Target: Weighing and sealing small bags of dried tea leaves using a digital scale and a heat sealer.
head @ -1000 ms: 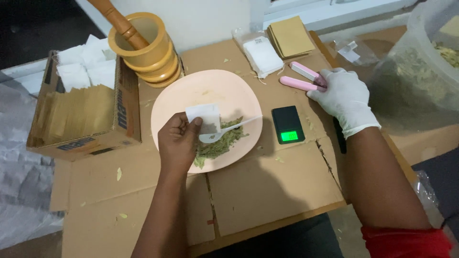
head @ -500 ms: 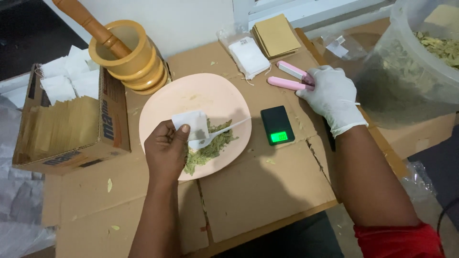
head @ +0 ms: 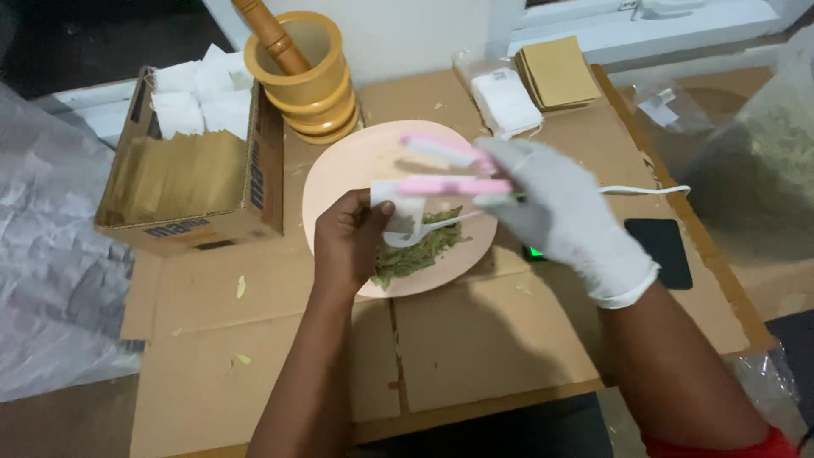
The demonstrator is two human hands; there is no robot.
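**Head view**

**A:** Which step is in hand?

**B:** By the look of it, the stage between filling and closing. The left hand [head: 352, 242] pinches a small white paper sachet [head: 398, 208] between thumb and fingers and holds it upright over the pink plate [head: 356, 161]. The sachet sits just above a heap of dried green herb [head: 420, 253] on the plate. A white plastic spoon [head: 424, 231] lies in the herb, its bowl just beside the sachet.

**A:** And the right hand?

**B:** The gloved right hand [head: 564, 216] is raised above the plate's right edge. It grips a pink two-armed tool [head: 449, 170] by its near end, with the arms pointing towards the sachet. Motion blur hides the exact finger placement.

**A:** What does the next move call for?

**B:** In my judgement, the sachet mouth must be kept level and steady, and the tool's arms lined up across it. The spoon handle lies close below that path.

**A:** What else stands around?

**B:** A wooden mortar [head: 318, 76] with its pestle [head: 267, 34] stands behind the plate. A cardboard box [head: 182, 182] of white and brown sachets stands to the left. A stack of brown envelopes [head: 555, 72] and a pack of white sachets [head: 507, 100] lie at the back. A black scale [head: 666, 250] is partly hidden by the right wrist. A clear bag of herb [head: 755, 170] fills the right edge.
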